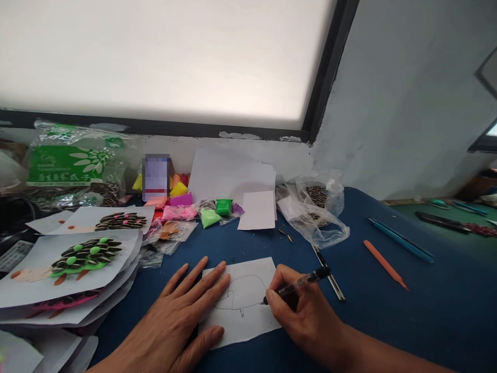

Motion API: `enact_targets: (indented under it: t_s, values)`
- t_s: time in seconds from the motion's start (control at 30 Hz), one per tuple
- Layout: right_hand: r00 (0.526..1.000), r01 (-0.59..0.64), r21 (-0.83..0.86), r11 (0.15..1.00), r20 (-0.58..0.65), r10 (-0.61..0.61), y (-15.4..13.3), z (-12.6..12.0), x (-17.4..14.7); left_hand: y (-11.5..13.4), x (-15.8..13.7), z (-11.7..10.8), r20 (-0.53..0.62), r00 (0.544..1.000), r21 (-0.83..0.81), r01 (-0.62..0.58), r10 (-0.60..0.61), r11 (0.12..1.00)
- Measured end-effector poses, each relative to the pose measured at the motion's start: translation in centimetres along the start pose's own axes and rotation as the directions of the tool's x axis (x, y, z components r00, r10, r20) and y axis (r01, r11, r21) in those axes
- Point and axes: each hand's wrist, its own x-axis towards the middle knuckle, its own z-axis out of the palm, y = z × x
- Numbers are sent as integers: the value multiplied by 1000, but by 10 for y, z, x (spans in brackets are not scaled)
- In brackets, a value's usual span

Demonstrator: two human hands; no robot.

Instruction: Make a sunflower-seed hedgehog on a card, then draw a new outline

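Under both hands lies a white sheet of paper (252, 329) with a thin dark outline drawn on it, a rounded body with small marks below. My left hand (182, 305) rests flat across the sheet's left side, fingers spread, covering part of the drawing. A black pen (301, 284) is gripped in my right hand (303, 311), its tip at the lower right of the outline, touching or just above the paper. Right of that hand lies a slim metal-ended cutter or pen (334, 282) on the blue table.
Stacked sheets with seed hedgehogs (89, 256) stand at left. Coloured clay packets (178, 212), blank paper (258, 210) and a plastic bag of sunflower seeds (316, 202) line the back. An orange clay tool (384, 264) and blue tweezers (399, 239) lie at right.
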Motion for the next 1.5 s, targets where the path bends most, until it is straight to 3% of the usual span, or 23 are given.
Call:
enact_targets:
  t_s: [0.33,0.53,1.1,1.5]
  values:
    - [999,-22,-21,1000,28,22,-1,0,0,3,-1,0,-40,999,9,-2,2,1000]
    - [1000,-9,-43,999,29,10,-1,1,-1,3,0,0,-9,1000,61,-2,3,998]
    - [999,1,-70,998,43,2,-6,0,2,4,2,-3,-62,998,-44,2,-5,999]
    - [998,-16,-73,997,58,20,-6,0,0,2,0,0,-29,1000,-24,6,-6,1000]
